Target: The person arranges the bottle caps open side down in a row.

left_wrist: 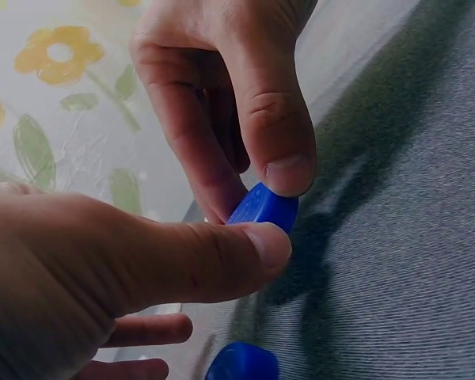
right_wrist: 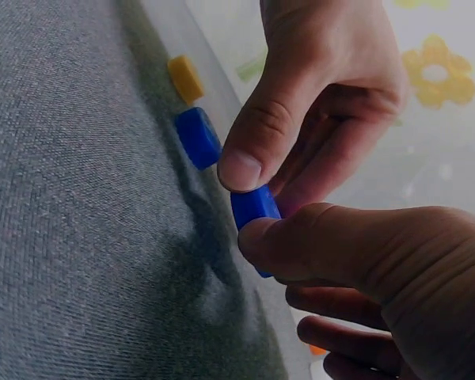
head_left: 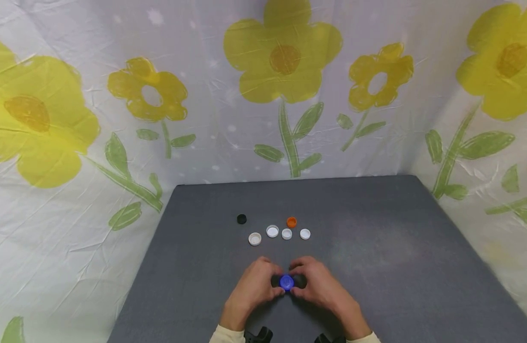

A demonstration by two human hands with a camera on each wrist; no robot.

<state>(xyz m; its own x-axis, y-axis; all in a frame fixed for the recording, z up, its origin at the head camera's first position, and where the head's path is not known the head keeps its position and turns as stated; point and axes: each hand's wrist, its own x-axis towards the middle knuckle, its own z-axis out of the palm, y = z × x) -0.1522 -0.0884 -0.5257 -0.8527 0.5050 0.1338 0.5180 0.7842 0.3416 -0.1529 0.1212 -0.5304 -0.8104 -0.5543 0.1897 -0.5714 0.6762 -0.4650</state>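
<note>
Both hands meet over the dark table, pinching one blue bottle cap (head_left: 287, 282) between them. My left hand (head_left: 256, 282) grips its left side, with the thumb at the near edge. From the other side my right hand (head_left: 318, 282) holds it between thumb and fingers. In the left wrist view the cap (left_wrist: 275, 209) is tilted between the two thumbs, close over the cloth. Another blue cap (left_wrist: 244, 362) stands below the left hand there. A blue cap (right_wrist: 198, 138) and a yellow cap (right_wrist: 186, 79) lie past the left thumb in the right wrist view.
Beyond the hands on the grey table (head_left: 375, 267) lie a black cap (head_left: 241, 219), an orange cap (head_left: 291, 222) and several white caps (head_left: 272, 231). A flower-printed white sheet (head_left: 212, 124) hangs behind the table and along its sides.
</note>
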